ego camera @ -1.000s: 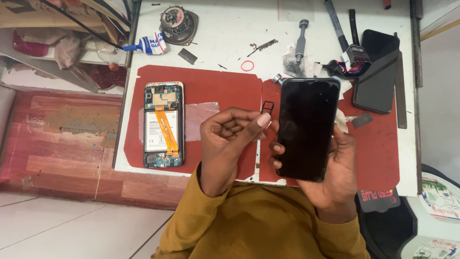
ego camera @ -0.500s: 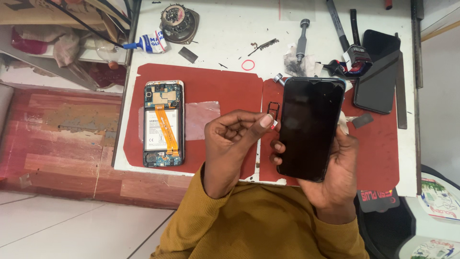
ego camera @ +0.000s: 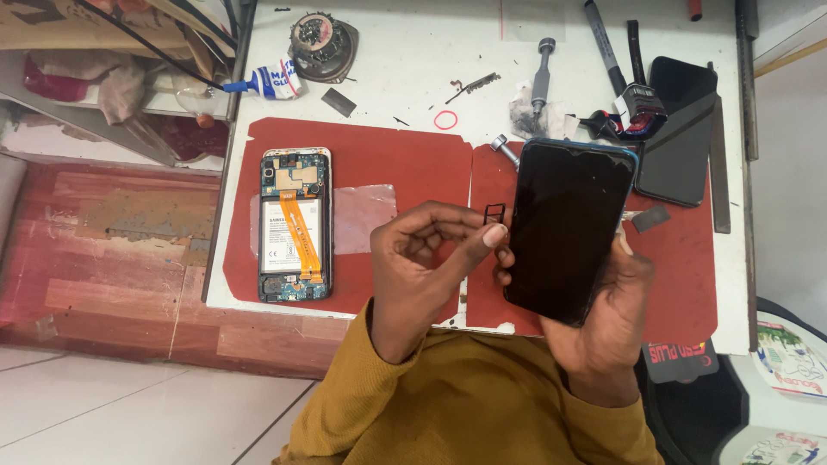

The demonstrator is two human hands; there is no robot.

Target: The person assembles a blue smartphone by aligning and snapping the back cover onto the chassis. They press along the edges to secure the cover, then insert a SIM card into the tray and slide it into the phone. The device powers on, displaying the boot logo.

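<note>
Raised slightly, right hand (ego camera: 603, 319) grips phone (ego camera: 564, 228); left hand (ego camera: 426, 267) pinches card tray (ego camera: 494, 212).

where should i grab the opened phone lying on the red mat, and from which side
Take the opened phone by its two long edges, coming straight down from above. It lies flat on the red mat, back cover off, with an orange flex cable and circuit board exposed on top, so fingers should stay on the frame's sides. Both long sides look clear; the left hand is nearest.
</note>
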